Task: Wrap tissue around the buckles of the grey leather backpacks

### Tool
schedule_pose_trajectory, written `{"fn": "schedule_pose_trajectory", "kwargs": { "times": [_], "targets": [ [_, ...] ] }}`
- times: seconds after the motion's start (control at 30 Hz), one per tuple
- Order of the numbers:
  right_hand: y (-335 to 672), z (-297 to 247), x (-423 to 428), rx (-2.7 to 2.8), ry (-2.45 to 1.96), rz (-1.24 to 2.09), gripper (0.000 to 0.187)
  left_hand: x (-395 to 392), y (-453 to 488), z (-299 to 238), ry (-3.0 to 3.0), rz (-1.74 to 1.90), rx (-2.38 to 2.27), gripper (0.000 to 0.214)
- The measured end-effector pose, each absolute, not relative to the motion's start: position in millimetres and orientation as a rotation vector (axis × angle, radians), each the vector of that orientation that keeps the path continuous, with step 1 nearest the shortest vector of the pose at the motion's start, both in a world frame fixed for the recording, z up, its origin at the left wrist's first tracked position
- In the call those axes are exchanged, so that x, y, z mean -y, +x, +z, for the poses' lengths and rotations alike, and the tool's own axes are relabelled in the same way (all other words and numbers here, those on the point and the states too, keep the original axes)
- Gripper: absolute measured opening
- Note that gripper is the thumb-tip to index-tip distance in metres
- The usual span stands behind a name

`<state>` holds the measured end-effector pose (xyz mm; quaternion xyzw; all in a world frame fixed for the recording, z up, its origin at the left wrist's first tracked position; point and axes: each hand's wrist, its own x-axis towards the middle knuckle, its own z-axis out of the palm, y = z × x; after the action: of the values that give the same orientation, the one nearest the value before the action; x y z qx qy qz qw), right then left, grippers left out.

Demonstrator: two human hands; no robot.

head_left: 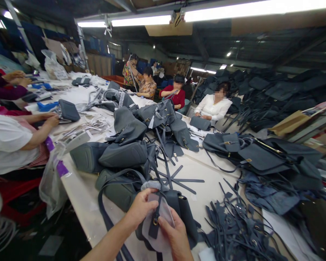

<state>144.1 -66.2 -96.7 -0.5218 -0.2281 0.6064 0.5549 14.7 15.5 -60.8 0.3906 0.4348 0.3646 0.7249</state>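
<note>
My left hand (141,208) is closed, pinching the upper part of a short dark strap (153,230) with a gold-coloured buckle. Behind the strap lies a pale translucent sheet (163,245) with a rounded edge. My right hand (176,233) is closed around the sheet's right side, its thumb against the strap close to the buckle. Both hands are over a dark blue-grey handbag (186,214), which leans on the table in front of me. A wrapped handle (150,185) shows just above my left fingers. My right fingertips are hidden behind the sheet.
More dark bags (125,156) are piled ahead, others (263,156) at right. Loose straps (233,224) heap near my right arm. The table (78,192) ends at my left, where a person in a white sleeve (11,141) holds a dark piece. Several people work across the table.
</note>
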Motion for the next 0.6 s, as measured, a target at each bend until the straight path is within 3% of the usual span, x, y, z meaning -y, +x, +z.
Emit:
{"fn": "schedule_pose_trajectory", "kwargs": {
  "times": [0.6],
  "targets": [
    [153.5, -102.7, 78.1, 0.526, -1.303, 1.455, 0.056, 4.0, 13.4, -81.6, 0.856, 0.7, -1.022, 0.022]
  ]
}}
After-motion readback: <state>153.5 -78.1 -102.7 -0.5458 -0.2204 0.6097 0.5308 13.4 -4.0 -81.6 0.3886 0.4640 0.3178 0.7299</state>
